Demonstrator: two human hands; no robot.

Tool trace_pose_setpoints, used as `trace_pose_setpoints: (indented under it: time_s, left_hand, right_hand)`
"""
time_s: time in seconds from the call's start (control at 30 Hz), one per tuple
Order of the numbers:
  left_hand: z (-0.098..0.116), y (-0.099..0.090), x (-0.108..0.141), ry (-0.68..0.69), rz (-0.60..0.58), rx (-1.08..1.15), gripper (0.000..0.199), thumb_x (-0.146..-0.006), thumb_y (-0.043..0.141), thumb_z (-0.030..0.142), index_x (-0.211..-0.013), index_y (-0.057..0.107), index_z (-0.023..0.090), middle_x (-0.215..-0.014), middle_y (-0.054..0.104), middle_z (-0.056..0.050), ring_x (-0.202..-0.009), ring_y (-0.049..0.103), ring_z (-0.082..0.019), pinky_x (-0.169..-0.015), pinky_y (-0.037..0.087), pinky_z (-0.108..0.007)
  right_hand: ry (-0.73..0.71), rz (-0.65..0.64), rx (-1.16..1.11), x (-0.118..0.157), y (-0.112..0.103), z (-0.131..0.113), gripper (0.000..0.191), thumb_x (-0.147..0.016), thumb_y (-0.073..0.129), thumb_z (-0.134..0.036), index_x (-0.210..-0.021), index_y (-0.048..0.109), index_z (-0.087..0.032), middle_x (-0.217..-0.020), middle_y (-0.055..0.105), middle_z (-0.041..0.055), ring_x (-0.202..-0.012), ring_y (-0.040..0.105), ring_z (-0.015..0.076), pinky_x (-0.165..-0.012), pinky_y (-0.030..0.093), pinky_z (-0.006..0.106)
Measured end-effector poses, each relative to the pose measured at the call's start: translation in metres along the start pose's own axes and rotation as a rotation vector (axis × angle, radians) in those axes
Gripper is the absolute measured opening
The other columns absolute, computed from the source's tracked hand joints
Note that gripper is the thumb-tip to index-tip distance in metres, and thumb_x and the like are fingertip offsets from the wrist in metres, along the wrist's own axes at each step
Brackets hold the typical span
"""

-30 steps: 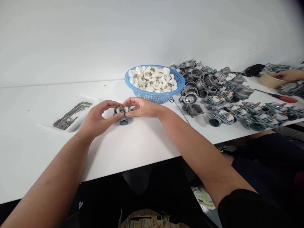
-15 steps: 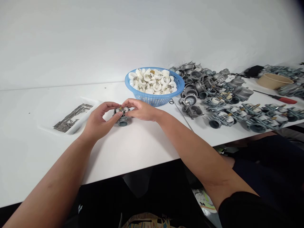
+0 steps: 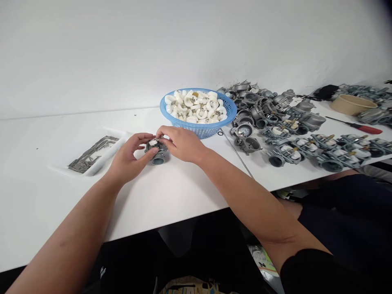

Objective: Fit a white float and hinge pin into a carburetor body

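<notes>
The left hand [image 3: 130,153] is grasping a small carburetor [image 3: 159,159] on the white table [image 3: 183,196] — the right hand [image 3: 182,143] is pinching its white float [image 3: 153,142] — which looks to need careful seating next

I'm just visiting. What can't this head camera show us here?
In the head view:
Carburetor body: its top is hidden by the fingers of the left hand and right hand.
Blue basket: the upper white floats hide those beneath.
Metal pins: too small and jumbled to count.
Carburetors at far right: cut off by the picture's edge.
</notes>
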State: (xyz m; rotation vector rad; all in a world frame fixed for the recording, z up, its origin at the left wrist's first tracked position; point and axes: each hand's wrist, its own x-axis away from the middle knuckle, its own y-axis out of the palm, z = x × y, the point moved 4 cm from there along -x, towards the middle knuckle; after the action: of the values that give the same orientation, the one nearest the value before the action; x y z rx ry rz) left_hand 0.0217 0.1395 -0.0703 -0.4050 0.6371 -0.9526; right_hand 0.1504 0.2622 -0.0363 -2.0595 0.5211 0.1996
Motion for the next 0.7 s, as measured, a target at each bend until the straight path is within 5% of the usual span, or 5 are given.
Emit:
trace_pose_setpoints:
  time_s: [0.43,0.57,0.63,0.7]
  left_hand:
    - [0.003,0.001,0.004,-0.084,-0.004,-0.03,0.068,-0.082,0.064,0.059,-0.138,0.043,0.028,-0.136,0.059,-0.01,-0.122,0.057,-0.03,-0.1,0.049,-0.048]
    - [-0.001,0.003,0.005,-0.181,-0.047,-0.083,0.069,-0.079,0.062,0.068,-0.136,0.047,0.033,-0.141,0.057,-0.006,-0.124,0.055,-0.033,-0.094,0.051,-0.045]
    - [-0.001,0.003,0.007,-0.232,-0.047,-0.098,0.071,-0.077,0.06,0.072,-0.136,0.047,0.036,-0.142,0.056,-0.005,-0.127,0.053,-0.035,-0.088,0.052,-0.042]
    - [0.0,0.003,0.008,-0.261,-0.039,-0.092,0.071,-0.077,0.057,0.075,-0.135,0.05,0.036,-0.14,0.057,-0.005,-0.128,0.052,-0.036,-0.088,0.052,-0.041]
  right_hand:
    - [0.134,0.267,0.168,0.004,-0.018,-0.014,0.017,-0.096,0.052,-0.023,-0.101,0.068,-0.024,-0.084,0.072,-0.0029,-0.071,0.063,0.0148,-0.06,0.037,0.028]
    - [0.138,0.645,0.182,0.013,-0.069,-0.01,0.021,-0.097,0.049,-0.022,-0.106,0.068,-0.024,-0.103,0.073,-0.0017,-0.09,0.067,0.0155,-0.075,0.047,0.027]
    - [0.242,0.818,0.221,0.019,-0.101,0.014,0.022,-0.097,0.048,-0.024,-0.107,0.068,-0.023,-0.108,0.072,0.0012,-0.096,0.067,0.018,-0.081,0.049,0.03]
    - [0.39,0.83,0.211,0.022,-0.125,0.049,0.018,-0.094,0.055,-0.029,-0.101,0.07,-0.022,-0.103,0.073,0.0033,-0.092,0.068,0.0207,-0.082,0.051,0.033]
